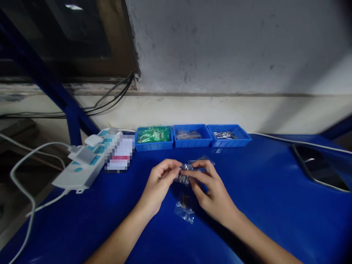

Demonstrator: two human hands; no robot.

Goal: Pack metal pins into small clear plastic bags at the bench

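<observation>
Over the middle of the blue table, my left hand [160, 183] pinches the left edge of a small clear plastic bag [183, 178] with shiny bits in it. My right hand [210, 190] has its curled fingers on the same bag from the right, its thumb lower down. The fingers partly cover the bag, so its contents are hard to make out. Just behind the right fingers lies more clear plastic packaging [205, 160]. Nearer to me, between my wrists, another clear bag [184, 212] rests on the table with thin brass-coloured pieces at its top.
Along the back stand three blue bins: one with green packets [154, 147], one with bagged parts [192, 144], one with silvery pins [232, 143]. A white power strip [90, 165] with plugs and cables is at left, beside a blurred card [119, 156]. A dark phone [316, 165] lies right.
</observation>
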